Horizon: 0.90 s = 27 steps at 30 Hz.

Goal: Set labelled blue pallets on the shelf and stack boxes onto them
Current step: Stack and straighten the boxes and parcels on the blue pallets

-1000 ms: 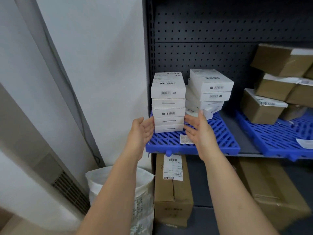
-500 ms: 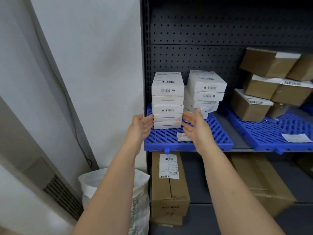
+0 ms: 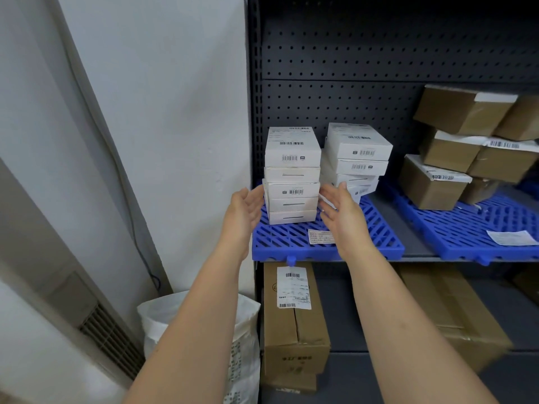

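Both hands are up at the dark shelf (image 3: 414,252) beside the white wall (image 3: 163,112). The left hand (image 3: 246,209) and right hand (image 3: 342,217) flank the white box stack (image 3: 291,176), fingers straight and spread, holding nothing. The stack sits on the blue pallet (image 3: 291,243), and brown boxes (image 3: 431,185) crowd the neighbouring pallet (image 3: 472,228).

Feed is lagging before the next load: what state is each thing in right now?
left white stack, upright on left blue pallet
right white stack, staggered, same pallet
right blue pallet, on shelf, carrying brown boxes
left hand, open, beside left white stack
right hand, open, on its other side
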{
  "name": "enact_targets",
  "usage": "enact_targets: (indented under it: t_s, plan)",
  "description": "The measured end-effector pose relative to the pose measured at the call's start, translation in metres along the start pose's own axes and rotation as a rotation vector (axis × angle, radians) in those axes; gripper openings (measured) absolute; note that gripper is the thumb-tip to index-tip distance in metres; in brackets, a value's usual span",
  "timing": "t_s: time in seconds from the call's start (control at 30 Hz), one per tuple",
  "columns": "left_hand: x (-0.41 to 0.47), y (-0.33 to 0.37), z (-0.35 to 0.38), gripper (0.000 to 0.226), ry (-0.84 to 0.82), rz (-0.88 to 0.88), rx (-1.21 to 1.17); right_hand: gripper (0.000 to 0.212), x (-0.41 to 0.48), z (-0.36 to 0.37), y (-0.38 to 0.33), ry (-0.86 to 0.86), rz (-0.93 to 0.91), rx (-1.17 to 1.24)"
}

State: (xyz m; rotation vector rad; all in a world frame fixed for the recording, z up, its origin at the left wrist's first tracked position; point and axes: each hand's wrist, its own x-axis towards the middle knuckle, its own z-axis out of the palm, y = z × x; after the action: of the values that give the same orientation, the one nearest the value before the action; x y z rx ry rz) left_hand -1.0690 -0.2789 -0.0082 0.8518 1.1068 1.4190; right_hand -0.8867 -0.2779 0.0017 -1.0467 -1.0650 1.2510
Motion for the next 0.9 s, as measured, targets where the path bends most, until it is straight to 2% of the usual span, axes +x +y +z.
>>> enact_targets:
  t_s: [0.37, 0.5, 0.67, 0.9]
  plan:
    - [-0.014, 0.002, 0.008, 0.053, -0.009, 0.026, 0.052, 0.051, 0.000, -0.002, -0.001, -0.034, 0.011, -0.017]
    - [-0.011, 0.013, 0.009, 0.050, 0.033, 0.080, -0.012, 0.044, 0.000, 0.001, -0.013, 0.029, -0.070, -0.050]
    - [-0.007, 0.024, 0.017, 0.052, -0.008, 0.105, -0.001, 0.036, -0.003, 0.013, -0.029, -0.029, -0.124, -0.084]
    - [-0.012, 0.025, 0.016, 0.053, 0.000, 0.119, 0.036, 0.042, -0.004, 0.009, -0.029, -0.014, -0.100, 0.007]
